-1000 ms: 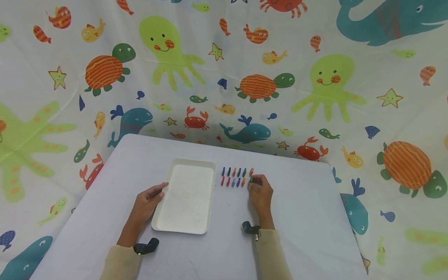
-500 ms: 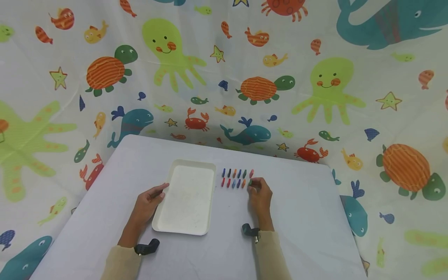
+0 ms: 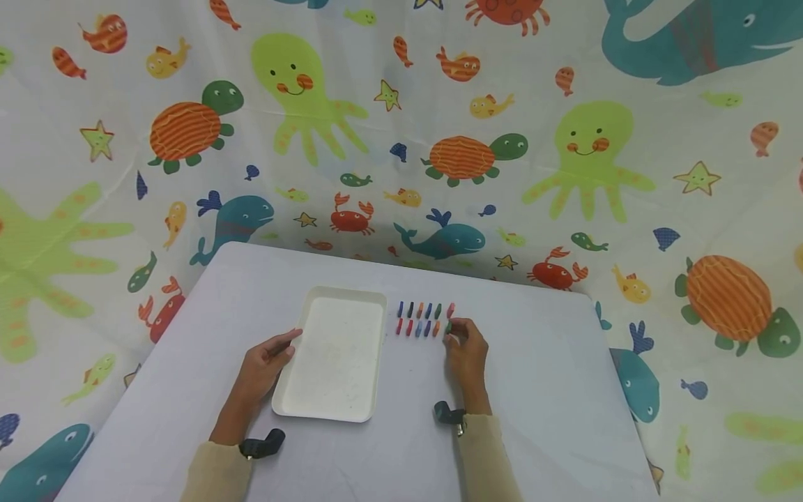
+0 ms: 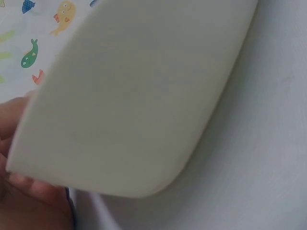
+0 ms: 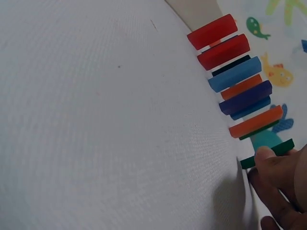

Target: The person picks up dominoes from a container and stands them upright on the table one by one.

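Observation:
A shallow white tray (image 3: 329, 411) lies left of the middle of the table. My left hand (image 3: 263, 366) is at its left side, its fingers stretched along the rim; in the left wrist view these fingers (image 4: 12, 117) are partly hidden behind the tray wall. To the tray's right, short coloured crayons stand in two rows, among them a red crayon (image 5: 213, 31), a light blue crayon (image 5: 235, 74) and an orange crayon (image 5: 256, 121). At the right end of the nearer row, my right hand (image 3: 467, 352) pinches a green crayon (image 5: 283, 147) between thumb and fingers.
A white cloth covers the table (image 3: 539, 390). Behind it hangs a curtain (image 3: 389, 125) printed with sea animals. A pink-red crayon (image 3: 451, 309) ends the farther row, just beyond my right fingertips.
My right hand has come slightly nearer with the green crayon, which now lines up with the nearer row. My left hand and the tray stay in place.

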{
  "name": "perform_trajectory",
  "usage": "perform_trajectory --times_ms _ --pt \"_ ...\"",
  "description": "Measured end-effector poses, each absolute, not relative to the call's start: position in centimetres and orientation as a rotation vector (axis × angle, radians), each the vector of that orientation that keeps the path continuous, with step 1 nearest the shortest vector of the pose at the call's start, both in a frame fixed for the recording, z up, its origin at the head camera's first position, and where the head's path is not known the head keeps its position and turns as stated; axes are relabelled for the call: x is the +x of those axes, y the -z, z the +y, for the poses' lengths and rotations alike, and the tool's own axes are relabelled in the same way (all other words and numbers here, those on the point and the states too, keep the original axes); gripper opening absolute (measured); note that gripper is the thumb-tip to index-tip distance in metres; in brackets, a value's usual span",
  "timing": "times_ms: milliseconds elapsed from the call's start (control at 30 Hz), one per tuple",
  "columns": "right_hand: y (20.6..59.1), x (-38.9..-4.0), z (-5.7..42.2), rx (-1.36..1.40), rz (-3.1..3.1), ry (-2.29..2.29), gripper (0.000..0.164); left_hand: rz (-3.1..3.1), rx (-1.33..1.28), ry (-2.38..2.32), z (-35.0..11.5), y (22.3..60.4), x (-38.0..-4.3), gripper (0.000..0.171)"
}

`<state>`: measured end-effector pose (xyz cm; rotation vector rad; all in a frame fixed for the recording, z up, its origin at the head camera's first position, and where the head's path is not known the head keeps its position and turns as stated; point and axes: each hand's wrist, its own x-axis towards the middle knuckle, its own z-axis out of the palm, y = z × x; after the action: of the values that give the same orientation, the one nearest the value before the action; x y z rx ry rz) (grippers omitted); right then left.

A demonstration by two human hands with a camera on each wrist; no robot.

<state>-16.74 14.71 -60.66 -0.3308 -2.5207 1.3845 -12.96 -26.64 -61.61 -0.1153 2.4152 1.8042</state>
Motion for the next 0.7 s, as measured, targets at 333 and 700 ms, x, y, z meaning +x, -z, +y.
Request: perform_trajectory --times_ms 333,700 --pt "60.4 -16.6 14.8 -0.378 -2.548 -1.345 0.046 2.418 -0.271 -1.838 -26.4 61.1 -13.0 0.048" --pt "57.5 -16.0 15.3 -0.318 -2.655 -1.215 0.068 2.933 -0.223 -1.444 -24.6 58.0 -13.4 0.047"
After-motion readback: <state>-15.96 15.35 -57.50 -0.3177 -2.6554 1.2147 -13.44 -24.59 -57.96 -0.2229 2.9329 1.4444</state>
